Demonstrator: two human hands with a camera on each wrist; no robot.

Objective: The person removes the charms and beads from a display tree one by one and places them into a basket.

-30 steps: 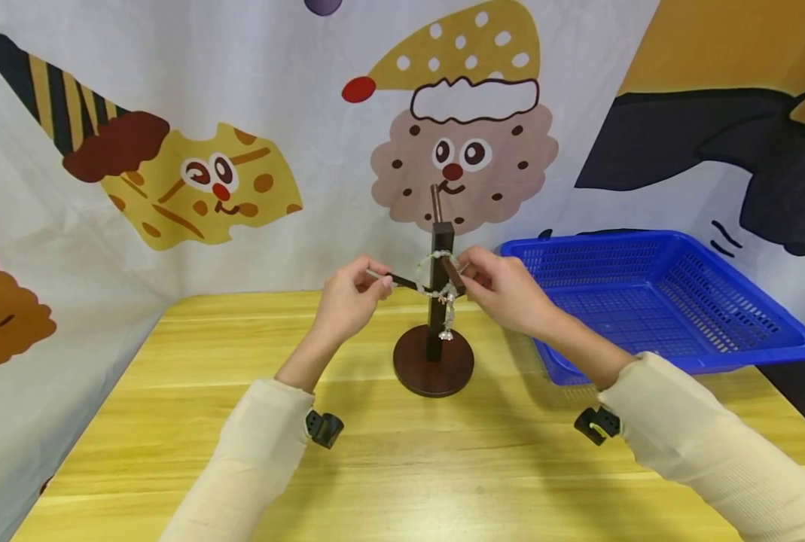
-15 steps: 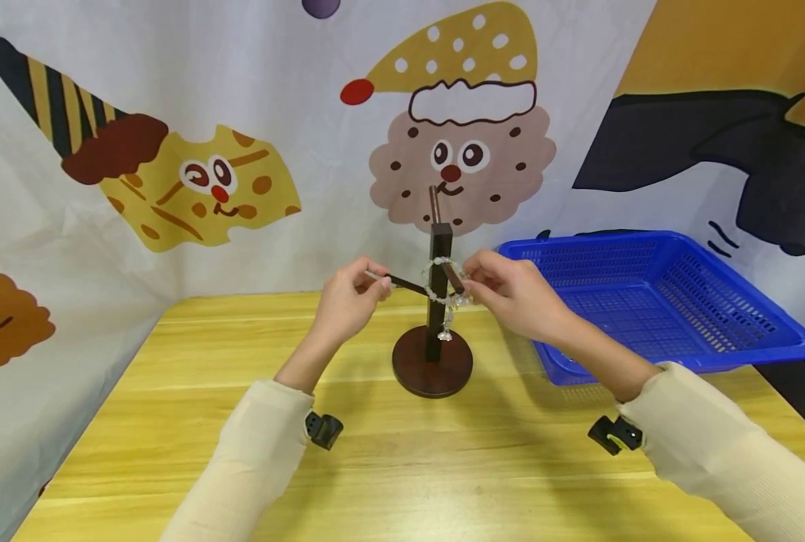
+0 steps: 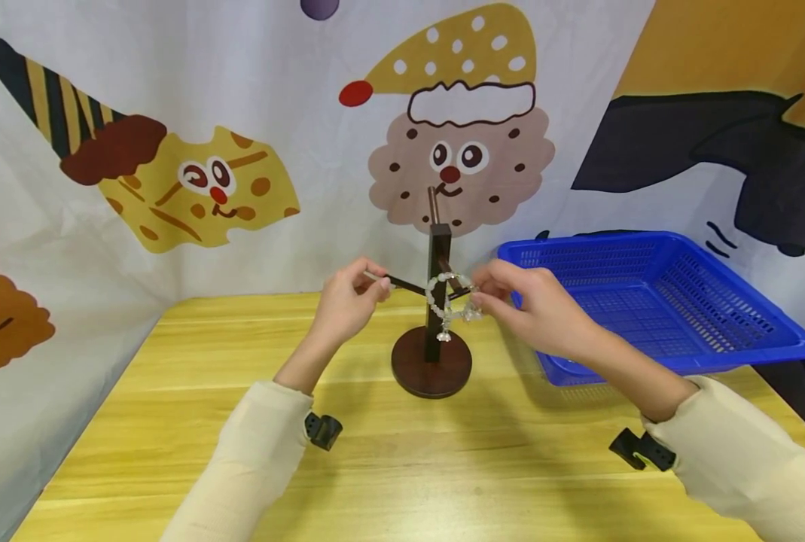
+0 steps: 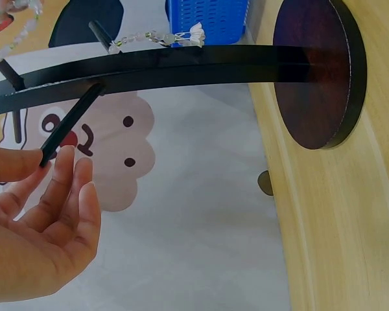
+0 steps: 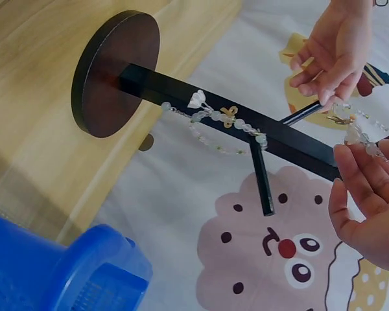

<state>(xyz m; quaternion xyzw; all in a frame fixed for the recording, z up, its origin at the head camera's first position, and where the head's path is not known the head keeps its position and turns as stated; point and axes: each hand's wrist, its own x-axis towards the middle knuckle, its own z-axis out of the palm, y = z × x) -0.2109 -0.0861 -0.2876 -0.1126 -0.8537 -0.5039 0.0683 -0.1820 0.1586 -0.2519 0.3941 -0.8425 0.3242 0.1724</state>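
Observation:
A dark wooden jewelry stand [image 3: 431,379] stands upright on its round base, with pegs sticking out of its post. My left hand [image 3: 349,301] pinches the end of the left peg [image 4: 71,123] between thumb and fingers. In my right hand [image 3: 538,305], a beaded bracelet [image 3: 434,301] with a pale flower charm [image 5: 353,134] is pinched by the fingertips. Its loop overlaps the end of the front peg [image 3: 443,263] in the head view. A second beaded bracelet [image 5: 243,124] hangs on another peg [image 5: 262,184], its white flower charm [image 5: 198,98] dangling beside the post.
A blue plastic basket [image 3: 748,357] sits at the right rear of the wooden table [image 3: 388,467], close to my right hand. Behind the stand hangs a white cloth [image 3: 334,248] printed with cartoon figures. The stand's upper peg [image 3: 433,205] points toward the cloth.
My right hand has moved right and down, drawing its bracelet from near the post toward the front peg's end. The left hand keeps its pinch on the left peg, and the stand stays put.

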